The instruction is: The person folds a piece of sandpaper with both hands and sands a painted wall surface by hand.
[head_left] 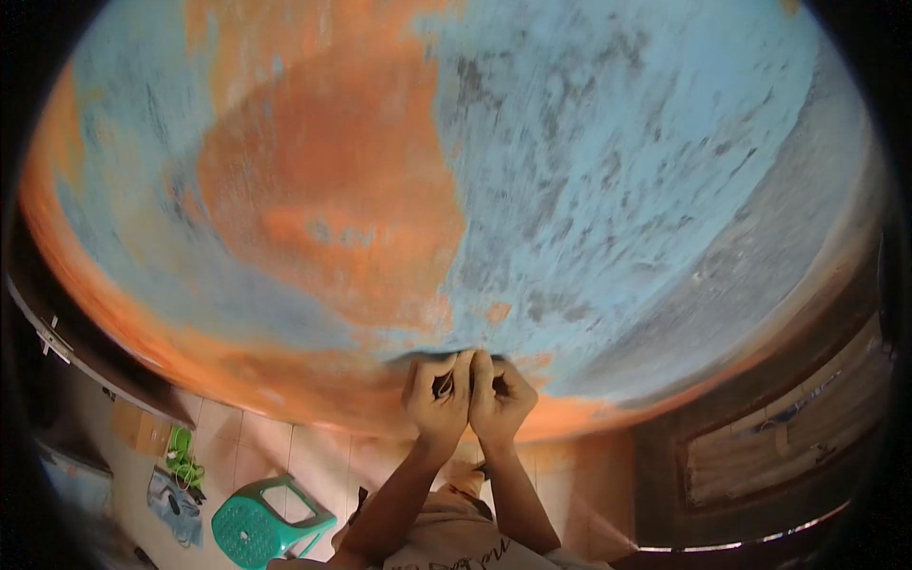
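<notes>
A large curved surface (589, 190) with patchy orange, light blue and grey colouring fills most of the view. Both hands are side by side at its lower middle edge, touching each other. The fingers of my left hand (439, 394) are curled round, with the tips against a thin dark item that shows behind both hands. My right hand (502, 394) is curled the same way against it. What the dark item is cannot be made out, as the fingers hide most of it.
A green plastic stool (249, 532) stands on the tiled floor (318, 461) at lower left. Near it lie a bright green cable (180, 456), a blue-grey item (174, 508) and a wooden box (138, 427). A brown wooden panel (760, 456) is at lower right.
</notes>
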`<action>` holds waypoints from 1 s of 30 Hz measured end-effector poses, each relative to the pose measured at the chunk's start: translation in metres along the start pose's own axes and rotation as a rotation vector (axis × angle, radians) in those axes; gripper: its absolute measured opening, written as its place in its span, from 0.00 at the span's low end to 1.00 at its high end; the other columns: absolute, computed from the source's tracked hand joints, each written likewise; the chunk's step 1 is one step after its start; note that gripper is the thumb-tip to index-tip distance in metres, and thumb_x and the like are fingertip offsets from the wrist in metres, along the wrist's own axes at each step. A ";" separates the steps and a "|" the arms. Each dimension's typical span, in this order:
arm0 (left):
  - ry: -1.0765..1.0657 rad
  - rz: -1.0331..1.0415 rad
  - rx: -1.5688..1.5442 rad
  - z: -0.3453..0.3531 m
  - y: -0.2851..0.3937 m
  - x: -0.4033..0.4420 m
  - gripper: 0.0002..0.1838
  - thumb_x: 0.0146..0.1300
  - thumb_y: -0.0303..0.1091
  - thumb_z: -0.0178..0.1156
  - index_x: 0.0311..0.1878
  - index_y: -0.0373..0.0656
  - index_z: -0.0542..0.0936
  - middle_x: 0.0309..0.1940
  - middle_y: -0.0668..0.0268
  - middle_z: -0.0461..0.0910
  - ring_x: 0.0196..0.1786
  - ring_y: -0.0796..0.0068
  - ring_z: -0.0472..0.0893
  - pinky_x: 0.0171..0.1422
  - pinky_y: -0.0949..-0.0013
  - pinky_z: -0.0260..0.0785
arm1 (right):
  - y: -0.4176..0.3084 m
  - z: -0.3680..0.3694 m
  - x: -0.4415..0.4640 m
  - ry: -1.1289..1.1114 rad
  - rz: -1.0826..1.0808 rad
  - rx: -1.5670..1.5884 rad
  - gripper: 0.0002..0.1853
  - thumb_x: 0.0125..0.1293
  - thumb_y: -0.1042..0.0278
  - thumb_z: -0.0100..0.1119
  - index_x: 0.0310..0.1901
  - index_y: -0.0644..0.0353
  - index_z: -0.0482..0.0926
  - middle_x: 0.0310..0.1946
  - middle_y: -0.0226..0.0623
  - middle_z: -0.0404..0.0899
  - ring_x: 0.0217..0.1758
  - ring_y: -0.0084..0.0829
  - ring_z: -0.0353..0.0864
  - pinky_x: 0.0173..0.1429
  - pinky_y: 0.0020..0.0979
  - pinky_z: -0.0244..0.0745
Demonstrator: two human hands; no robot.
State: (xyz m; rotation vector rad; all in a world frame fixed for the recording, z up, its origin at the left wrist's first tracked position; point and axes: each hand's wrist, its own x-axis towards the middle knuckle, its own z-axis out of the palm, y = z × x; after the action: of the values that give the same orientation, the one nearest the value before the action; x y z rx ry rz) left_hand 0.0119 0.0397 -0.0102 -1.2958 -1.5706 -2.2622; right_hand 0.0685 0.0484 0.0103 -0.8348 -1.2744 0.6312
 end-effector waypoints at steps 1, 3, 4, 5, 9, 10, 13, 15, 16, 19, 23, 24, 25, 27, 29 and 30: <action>-0.006 -0.014 0.011 -0.003 0.004 0.000 0.10 0.56 0.23 0.73 0.32 0.38 0.79 0.24 0.64 0.76 0.24 0.79 0.74 0.26 0.74 0.66 | -0.002 -0.001 0.000 0.013 0.020 0.039 0.15 0.70 0.75 0.61 0.24 0.65 0.76 0.20 0.22 0.72 0.24 0.10 0.63 0.26 0.18 0.57; 0.019 -0.026 -0.071 0.004 0.010 0.009 0.10 0.56 0.23 0.73 0.32 0.39 0.78 0.25 0.63 0.76 0.23 0.79 0.74 0.26 0.74 0.66 | -0.007 -0.003 0.000 0.026 0.037 0.075 0.15 0.70 0.74 0.61 0.24 0.65 0.76 0.19 0.22 0.72 0.24 0.10 0.63 0.26 0.18 0.57; 0.022 -0.044 -0.066 0.004 0.011 0.008 0.10 0.56 0.23 0.73 0.32 0.39 0.78 0.24 0.63 0.76 0.23 0.79 0.74 0.25 0.74 0.66 | -0.004 -0.007 0.000 0.001 0.029 0.020 0.15 0.70 0.74 0.61 0.24 0.65 0.76 0.20 0.22 0.73 0.24 0.10 0.64 0.26 0.17 0.57; 0.028 -0.034 -0.076 0.006 0.006 0.006 0.10 0.56 0.23 0.73 0.32 0.39 0.78 0.24 0.63 0.76 0.23 0.79 0.74 0.25 0.74 0.66 | 0.003 -0.009 0.003 -0.021 0.012 -0.031 0.15 0.70 0.74 0.61 0.24 0.66 0.76 0.20 0.22 0.73 0.24 0.10 0.64 0.26 0.17 0.57; 0.007 -0.038 -0.032 0.009 -0.008 -0.008 0.09 0.57 0.23 0.72 0.32 0.39 0.78 0.25 0.64 0.76 0.23 0.81 0.73 0.26 0.74 0.65 | 0.014 -0.011 0.000 -0.025 -0.019 -0.001 0.15 0.70 0.74 0.61 0.24 0.66 0.77 0.19 0.21 0.72 0.24 0.10 0.64 0.26 0.17 0.58; 0.008 -0.056 -0.039 0.009 0.003 -0.001 0.10 0.57 0.23 0.73 0.31 0.39 0.78 0.24 0.64 0.75 0.23 0.81 0.73 0.25 0.74 0.65 | 0.008 -0.010 0.004 -0.011 -0.016 0.013 0.14 0.70 0.74 0.61 0.24 0.65 0.77 0.20 0.22 0.73 0.24 0.10 0.64 0.26 0.18 0.58; 0.020 -0.052 -0.089 0.009 -0.001 0.001 0.10 0.57 0.23 0.73 0.31 0.39 0.78 0.23 0.64 0.75 0.23 0.80 0.73 0.24 0.74 0.64 | -0.008 -0.008 0.009 -0.057 0.009 -0.013 0.13 0.70 0.75 0.61 0.25 0.66 0.77 0.21 0.23 0.74 0.24 0.10 0.65 0.26 0.18 0.58; 0.020 -0.046 -0.097 0.010 -0.010 -0.005 0.09 0.57 0.22 0.72 0.33 0.39 0.78 0.24 0.64 0.75 0.23 0.81 0.72 0.25 0.75 0.64 | 0.002 -0.013 0.005 -0.059 0.047 -0.048 0.11 0.68 0.73 0.63 0.27 0.66 0.80 0.21 0.29 0.79 0.24 0.13 0.71 0.28 0.20 0.67; 0.003 -0.044 -0.086 0.008 -0.008 -0.004 0.09 0.57 0.22 0.72 0.33 0.38 0.79 0.24 0.64 0.75 0.23 0.80 0.73 0.25 0.74 0.64 | 0.002 -0.012 0.003 -0.057 0.076 0.013 0.11 0.67 0.73 0.64 0.27 0.66 0.80 0.21 0.29 0.79 0.25 0.13 0.72 0.29 0.20 0.68; 0.040 -0.038 -0.098 0.010 -0.004 -0.003 0.10 0.56 0.22 0.73 0.32 0.38 0.78 0.24 0.63 0.75 0.23 0.78 0.73 0.25 0.73 0.64 | 0.003 -0.012 0.001 -0.058 0.105 0.044 0.10 0.67 0.73 0.64 0.28 0.66 0.81 0.23 0.27 0.80 0.26 0.13 0.73 0.30 0.19 0.69; 0.037 -0.018 -0.119 0.008 -0.001 0.004 0.10 0.56 0.22 0.73 0.31 0.37 0.78 0.24 0.63 0.76 0.23 0.78 0.73 0.25 0.73 0.65 | -0.008 -0.010 0.006 -0.053 0.115 0.089 0.10 0.67 0.73 0.64 0.28 0.66 0.81 0.24 0.30 0.81 0.27 0.13 0.74 0.31 0.19 0.69; 0.009 -0.012 -0.072 0.004 -0.002 0.004 0.10 0.56 0.22 0.73 0.31 0.38 0.78 0.24 0.63 0.76 0.23 0.77 0.73 0.26 0.73 0.65 | -0.005 -0.008 0.003 -0.055 0.085 0.062 0.10 0.69 0.73 0.63 0.28 0.66 0.80 0.24 0.28 0.80 0.26 0.12 0.72 0.30 0.18 0.68; 0.012 -0.005 -0.078 0.008 -0.006 0.005 0.10 0.56 0.22 0.73 0.31 0.38 0.78 0.24 0.63 0.76 0.23 0.77 0.73 0.26 0.73 0.65 | 0.000 -0.005 0.002 -0.060 0.061 0.032 0.11 0.70 0.73 0.62 0.28 0.66 0.80 0.24 0.26 0.79 0.26 0.11 0.70 0.30 0.18 0.66; 0.029 0.002 -0.049 0.010 -0.004 0.002 0.10 0.56 0.22 0.73 0.31 0.38 0.78 0.23 0.63 0.75 0.23 0.77 0.73 0.26 0.73 0.65 | 0.004 -0.007 0.005 -0.048 0.080 0.062 0.12 0.70 0.73 0.62 0.27 0.67 0.79 0.23 0.26 0.78 0.26 0.11 0.70 0.29 0.18 0.65; 0.033 -0.035 -0.052 0.007 0.000 0.003 0.10 0.56 0.22 0.73 0.31 0.38 0.78 0.23 0.63 0.75 0.23 0.77 0.73 0.25 0.73 0.65 | 0.003 -0.008 0.004 -0.047 0.100 0.079 0.10 0.67 0.73 0.64 0.27 0.66 0.80 0.23 0.29 0.80 0.26 0.13 0.72 0.29 0.19 0.67; 0.047 -0.052 -0.075 0.006 0.004 0.005 0.10 0.56 0.22 0.73 0.31 0.38 0.78 0.23 0.64 0.75 0.23 0.77 0.73 0.25 0.73 0.65 | -0.001 -0.008 -0.001 -0.050 0.106 0.075 0.10 0.67 0.73 0.64 0.27 0.66 0.80 0.23 0.29 0.80 0.26 0.13 0.72 0.29 0.19 0.67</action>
State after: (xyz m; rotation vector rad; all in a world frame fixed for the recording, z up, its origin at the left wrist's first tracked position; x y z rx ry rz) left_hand 0.0141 0.0446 -0.0028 -1.2232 -1.5361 -2.3865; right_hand 0.0762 0.0454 0.0098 -0.8329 -1.2497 0.7837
